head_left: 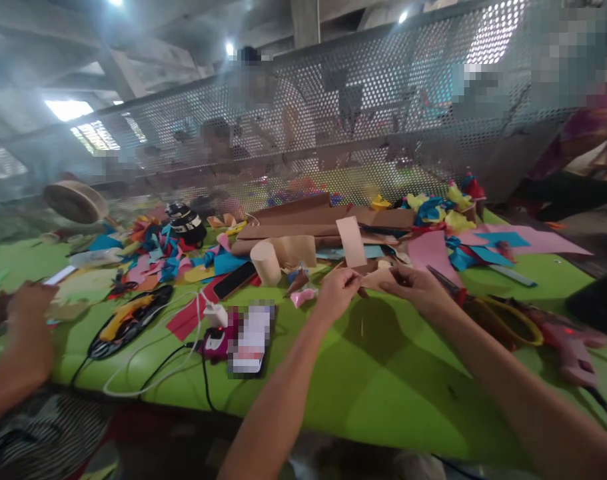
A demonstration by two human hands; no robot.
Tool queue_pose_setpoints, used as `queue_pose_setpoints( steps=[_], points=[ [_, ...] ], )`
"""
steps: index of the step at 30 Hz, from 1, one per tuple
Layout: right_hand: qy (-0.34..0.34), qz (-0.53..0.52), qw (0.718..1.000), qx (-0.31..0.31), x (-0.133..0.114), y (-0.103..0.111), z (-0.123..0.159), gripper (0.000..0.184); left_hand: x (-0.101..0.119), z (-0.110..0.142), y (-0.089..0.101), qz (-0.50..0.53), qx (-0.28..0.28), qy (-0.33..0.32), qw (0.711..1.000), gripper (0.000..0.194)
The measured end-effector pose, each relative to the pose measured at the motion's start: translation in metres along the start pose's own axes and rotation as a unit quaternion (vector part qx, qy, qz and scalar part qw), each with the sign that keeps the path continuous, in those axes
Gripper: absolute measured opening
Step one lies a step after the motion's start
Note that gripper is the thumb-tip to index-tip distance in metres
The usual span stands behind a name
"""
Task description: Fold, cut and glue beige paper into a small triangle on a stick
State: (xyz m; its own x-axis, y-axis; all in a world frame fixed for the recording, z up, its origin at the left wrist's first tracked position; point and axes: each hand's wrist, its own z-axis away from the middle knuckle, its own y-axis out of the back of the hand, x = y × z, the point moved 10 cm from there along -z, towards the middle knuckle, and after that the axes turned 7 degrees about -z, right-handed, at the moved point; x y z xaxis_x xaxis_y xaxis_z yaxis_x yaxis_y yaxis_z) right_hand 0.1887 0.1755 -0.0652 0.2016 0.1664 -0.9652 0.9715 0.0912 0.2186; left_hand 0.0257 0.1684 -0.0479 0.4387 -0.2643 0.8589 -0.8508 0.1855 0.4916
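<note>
My left hand and my right hand pinch a small piece of tan paper between them, above the green table. Its near edge shows between my fingertips. Just beyond stands a pale beige strip of paper. A roll of tan paper is upright to the left of my hands, with a small pink wrapped item near it. Scissors with yellow handles lie beside my right forearm, and a pink glue gun with a red light is farther right.
A lit phone, a dark phone and a white charger with cables lie left. Coloured scraps and brown cardboard fill the back. Another person's hand is at far left, before a perforated metal screen.
</note>
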Motion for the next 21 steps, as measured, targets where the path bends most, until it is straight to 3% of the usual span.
queue_pose_setpoints(
  steps=[12, 21],
  points=[
    [-0.044, -0.107, 0.993, 0.015, -0.011, -0.012, 0.012, 0.049, 0.001, 0.012, -0.007, -0.055, -0.037, -0.007, 0.998, 0.019],
    [-0.114, -0.165, 0.980, 0.005, 0.001, -0.025, 0.017, 0.052, 0.007, 0.013, -0.015, -0.051, -0.064, -0.018, 0.996, 0.021]
  ],
)
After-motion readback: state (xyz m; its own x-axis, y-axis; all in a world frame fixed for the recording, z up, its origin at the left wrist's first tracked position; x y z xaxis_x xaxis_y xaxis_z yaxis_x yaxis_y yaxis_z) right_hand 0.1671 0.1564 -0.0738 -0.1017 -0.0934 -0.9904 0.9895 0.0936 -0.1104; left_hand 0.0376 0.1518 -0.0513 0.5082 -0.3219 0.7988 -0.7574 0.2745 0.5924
